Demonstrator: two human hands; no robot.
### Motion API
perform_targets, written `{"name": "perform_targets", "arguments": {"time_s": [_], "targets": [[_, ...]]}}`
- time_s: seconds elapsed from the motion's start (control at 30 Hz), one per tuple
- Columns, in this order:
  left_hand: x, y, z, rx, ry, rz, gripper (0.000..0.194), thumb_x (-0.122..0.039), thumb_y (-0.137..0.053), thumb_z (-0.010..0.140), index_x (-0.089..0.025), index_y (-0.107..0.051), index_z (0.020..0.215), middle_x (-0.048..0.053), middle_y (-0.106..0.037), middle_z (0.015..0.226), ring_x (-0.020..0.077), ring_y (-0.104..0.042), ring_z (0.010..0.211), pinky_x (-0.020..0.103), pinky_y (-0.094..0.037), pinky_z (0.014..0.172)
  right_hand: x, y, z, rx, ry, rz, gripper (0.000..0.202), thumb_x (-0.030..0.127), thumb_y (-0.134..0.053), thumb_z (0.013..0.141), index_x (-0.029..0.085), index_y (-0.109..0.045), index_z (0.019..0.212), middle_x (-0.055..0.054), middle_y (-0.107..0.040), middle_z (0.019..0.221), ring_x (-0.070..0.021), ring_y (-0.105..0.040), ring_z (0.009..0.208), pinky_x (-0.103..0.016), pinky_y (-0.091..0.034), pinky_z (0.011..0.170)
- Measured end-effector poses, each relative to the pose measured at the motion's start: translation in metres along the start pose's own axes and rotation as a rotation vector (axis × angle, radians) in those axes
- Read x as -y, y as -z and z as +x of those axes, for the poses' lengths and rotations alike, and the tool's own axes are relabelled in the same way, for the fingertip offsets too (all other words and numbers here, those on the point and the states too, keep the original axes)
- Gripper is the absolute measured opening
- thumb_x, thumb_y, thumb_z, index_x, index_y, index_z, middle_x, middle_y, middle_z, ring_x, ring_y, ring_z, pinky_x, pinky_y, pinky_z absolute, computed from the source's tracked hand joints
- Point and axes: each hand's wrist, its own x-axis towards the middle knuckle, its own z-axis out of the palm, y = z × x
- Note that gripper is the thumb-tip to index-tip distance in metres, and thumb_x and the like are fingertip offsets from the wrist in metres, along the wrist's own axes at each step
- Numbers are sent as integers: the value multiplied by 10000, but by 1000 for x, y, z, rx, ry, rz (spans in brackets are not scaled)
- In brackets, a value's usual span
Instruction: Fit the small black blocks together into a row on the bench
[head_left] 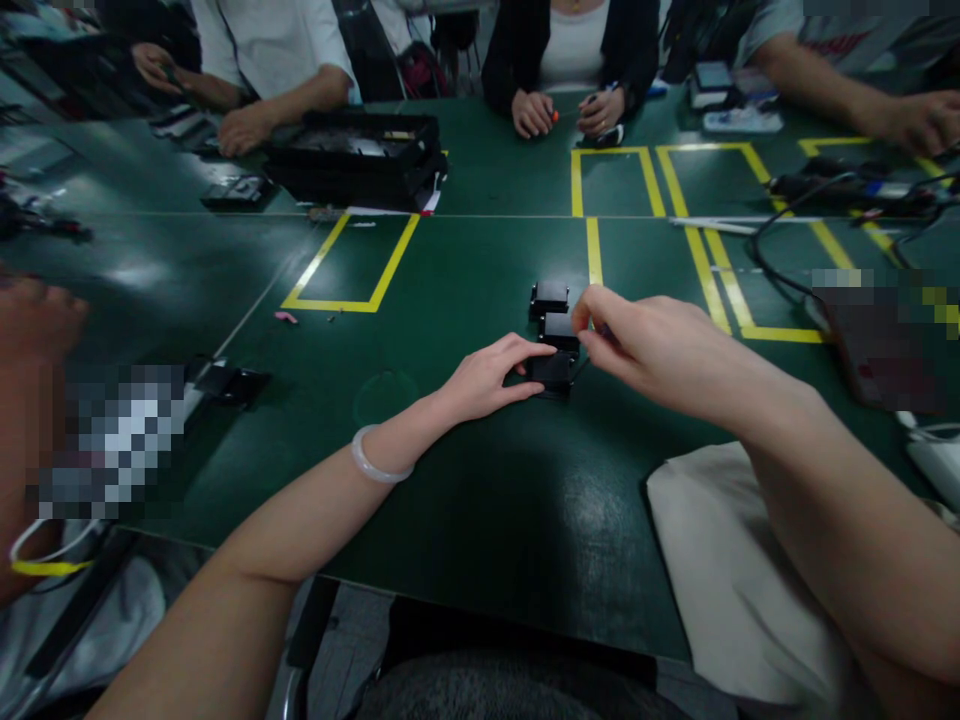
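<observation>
At the near edge of a dark green bench (465, 520), the low right side is being covered by a beige cloth (697, 520), above which the right forearm is being held. From the lower left, the left forearm is being stretched forward and inward, a pale bracelet (360, 457) being worn near its wrist. The left hand (491, 378) is being kept low, palm down, its thumb and forefinger being parted around the nearest black block (551, 374), which is being gripped between them near the bench's middle. Just beyond, the middle black block (556, 327) is being partly hidden by the right hand (660, 340). That hand is being brought in from the right with its wrist bent, its fingers being curled toward the thumb in a pinch; whether anything is being gripped cannot be told. The row is being ended by the farthest black block (551, 296). Farther away, rectangles are being outlined by yellow tape (594, 250). At the far side, a small orange-tipped object (555, 117) is being held in a co-worker's hands (534, 114), left of which space is being taken up by a black bin (360, 165).
</observation>
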Motion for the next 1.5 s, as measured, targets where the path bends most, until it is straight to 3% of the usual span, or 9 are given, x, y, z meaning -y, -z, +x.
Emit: {"name": "perform_targets", "arguments": {"time_s": [0.17,0.37,0.53,0.77,0.93,1.17,1.37,1.5], "targets": [[1,-1,0,-6,-5,6,432,-323,-594,891,-261,-492,1307,58,-538,1141,150,-605,890,305,-479,841,0,0,1,32,-5,-19,265,400,-360,941,210,-540,982,-24,-618,692,-156,-536,577,-265,-272,531],[0,0,0,0,-2,1,440,-325,-587,894,-268,-484,1318,57,-538,1141,153,-607,890,303,-481,831,1,0,1,-18,-30,-14,239,347,-365,932,215,-526,1051,-21,-627,719,-159,-541,587,-265,-279,540],[0,0,0,0,1,10,439,-320,-591,892,-263,-488,1314,60,-535,1156,151,-604,888,303,-482,830,-1,1,1,20,-35,-58,305,434,-351,943,210,-558,959,-34,-623,695,-166,-542,587,-270,-273,539],[1,-1,0,-5,1,0,439,-325,-589,894,-268,-488,1317,55,-537,1128,151,-604,894,302,-481,827,0,0,0,-28,-47,-37,262,353,-363,933,213,-525,1083,-43,-651,761,-176,-570,627,-274,-305,561],[1,0,0,-2,-5,3,438,-327,-586,894,-269,-488,1317,60,-541,1135,157,-603,895,312,-481,831,-1,1,1,8,-49,-84,315,435,-342,944,212,-558,991,-42,-639,714,-172,-560,601,-271,-278,536],[1,-1,0,-3,-6,-6,439,-323,-589,895,-268,-486,1318,56,-535,1149,147,-605,889,300,-478,833,0,1,0,-16,-43,-50,262,350,-359,934,213,-525,1083,-35,-641,742,-168,-556,608,-268,-289,547],[1,-1,0,-4,-7,0,436,-330,-591,892,-266,-488,1312,56,-539,1130,153,-604,895,301,-481,829,-2,2,1,37,-40,-75,291,411,-342,944,212,-551,984,-37,-623,706,-168,-547,600,-269,-274,540],[1,0,0,-1,-3,-8,435,-318,-586,897,-265,-486,1317,56,-533,1145,148,-605,895,294,-480,828,-1,2,0,13,-38,-51,260,356,-343,944,211,-534,1043,-35,-629,719,-166,-549,604,-268,-287,554]]}}
